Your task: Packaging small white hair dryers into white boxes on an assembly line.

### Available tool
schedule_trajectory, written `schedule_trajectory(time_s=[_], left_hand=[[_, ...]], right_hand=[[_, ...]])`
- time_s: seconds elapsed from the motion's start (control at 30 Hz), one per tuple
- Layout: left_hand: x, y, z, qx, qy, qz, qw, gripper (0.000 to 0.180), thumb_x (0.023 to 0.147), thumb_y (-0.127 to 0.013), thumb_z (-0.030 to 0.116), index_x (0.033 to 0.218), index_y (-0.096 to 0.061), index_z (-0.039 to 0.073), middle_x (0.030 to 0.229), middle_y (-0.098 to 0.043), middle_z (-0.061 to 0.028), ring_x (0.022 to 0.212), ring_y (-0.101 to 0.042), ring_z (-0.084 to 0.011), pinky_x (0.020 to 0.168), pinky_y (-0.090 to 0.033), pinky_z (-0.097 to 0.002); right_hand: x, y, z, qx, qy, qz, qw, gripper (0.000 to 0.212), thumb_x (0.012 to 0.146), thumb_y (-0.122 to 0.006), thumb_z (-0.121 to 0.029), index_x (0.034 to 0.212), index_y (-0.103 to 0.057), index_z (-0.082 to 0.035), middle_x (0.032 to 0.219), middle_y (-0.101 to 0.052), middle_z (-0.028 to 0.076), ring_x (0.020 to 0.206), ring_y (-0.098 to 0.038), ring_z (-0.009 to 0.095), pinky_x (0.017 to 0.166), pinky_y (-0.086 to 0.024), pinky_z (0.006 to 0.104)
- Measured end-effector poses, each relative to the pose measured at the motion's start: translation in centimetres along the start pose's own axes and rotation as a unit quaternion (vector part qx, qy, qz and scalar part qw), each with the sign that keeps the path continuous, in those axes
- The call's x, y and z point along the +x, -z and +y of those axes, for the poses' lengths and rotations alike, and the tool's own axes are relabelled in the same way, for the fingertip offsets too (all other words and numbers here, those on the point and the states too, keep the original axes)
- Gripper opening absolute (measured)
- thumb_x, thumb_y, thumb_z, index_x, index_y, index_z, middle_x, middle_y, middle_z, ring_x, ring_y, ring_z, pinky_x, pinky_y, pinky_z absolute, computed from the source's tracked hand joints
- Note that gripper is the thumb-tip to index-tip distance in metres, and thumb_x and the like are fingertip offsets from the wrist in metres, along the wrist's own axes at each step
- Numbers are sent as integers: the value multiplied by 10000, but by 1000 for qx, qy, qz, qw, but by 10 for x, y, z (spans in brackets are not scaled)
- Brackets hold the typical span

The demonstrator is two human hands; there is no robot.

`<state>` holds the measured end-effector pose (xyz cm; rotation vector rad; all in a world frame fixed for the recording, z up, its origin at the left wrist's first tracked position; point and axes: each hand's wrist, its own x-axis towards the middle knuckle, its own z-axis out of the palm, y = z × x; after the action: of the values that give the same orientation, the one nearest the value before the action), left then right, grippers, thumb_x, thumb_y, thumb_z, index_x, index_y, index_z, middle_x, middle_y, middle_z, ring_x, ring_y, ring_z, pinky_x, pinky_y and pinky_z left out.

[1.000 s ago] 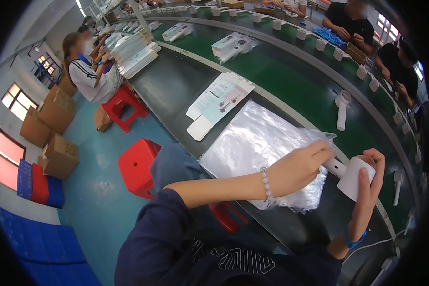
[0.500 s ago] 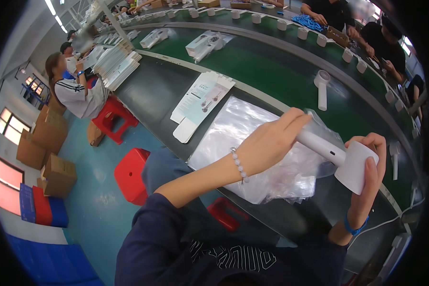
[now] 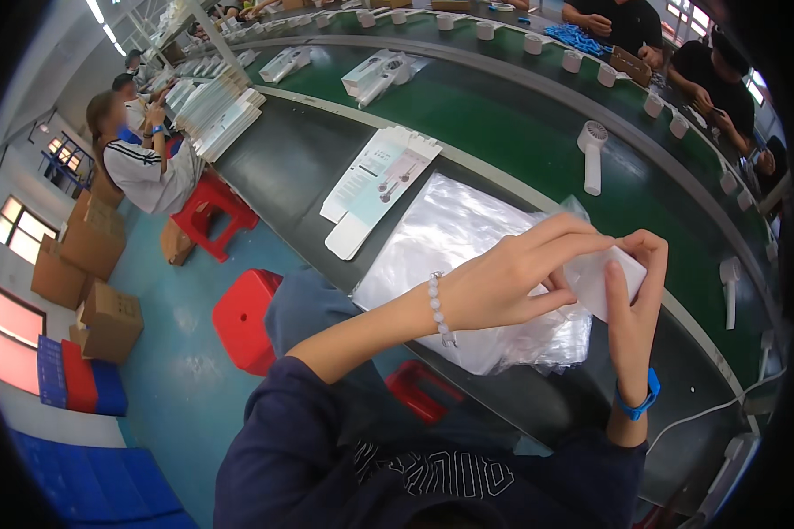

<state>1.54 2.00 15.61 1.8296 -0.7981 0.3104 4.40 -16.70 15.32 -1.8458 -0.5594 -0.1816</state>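
Note:
A white handheld fan [image 3: 596,289] is between my hands, its round head toward me and its handle mostly hidden. My right hand [image 3: 637,295] grips the fan's head, thumb on the near side and fingers curled over the top. Across from it, my left hand [image 3: 512,275] is closed at the head's left side, holding the edge of a clear plastic bag [image 3: 570,210] that lies around the fan. Exactly how far the bag covers the fan is hidden by my fingers. Beneath my hands a stack of clear plastic bags [image 3: 441,234] rests on the dark table.
Flat printed cartons [image 3: 381,187] lie left of the bags. Beyond, a green conveyor [image 3: 494,132] carries a white fan [image 3: 593,159] and a boxed fan [image 3: 379,78]. Red stools [image 3: 245,319] stand at left. A white cable [image 3: 706,413] runs at right. Co-workers sit around the line.
My right hand has brought the fan's head left and up toward my left hand. My left hand has shifted from the handle end to the head, and the handle is now hidden.

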Motion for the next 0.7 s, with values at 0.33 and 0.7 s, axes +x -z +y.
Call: schedule_trajectory(time_s=[0.33,0.7], left_hand=[[-4,6,-5,-8,6,-34,999,675,731,-628,-121,1352,-418,40,1303,-400,-145,876,-619,-181,694,-549,-253],[-3,1,-11,23,-14,13,1000,687,718,-635,-103,1356,-438,59,1294,-415,-123,878,-606,-174,637,-540,-229]], right_hand=[[1,16,-9,214,-110,-142,960,494,783,-643,-8,1212,-402,-55,1116,-466,75,1030,-482,167,869,-423,288],[-12,-21,7,-139,121,62,981,531,685,-753,-11,1174,-550,-47,1183,-511,94,1020,-541,213,832,-449,322]])
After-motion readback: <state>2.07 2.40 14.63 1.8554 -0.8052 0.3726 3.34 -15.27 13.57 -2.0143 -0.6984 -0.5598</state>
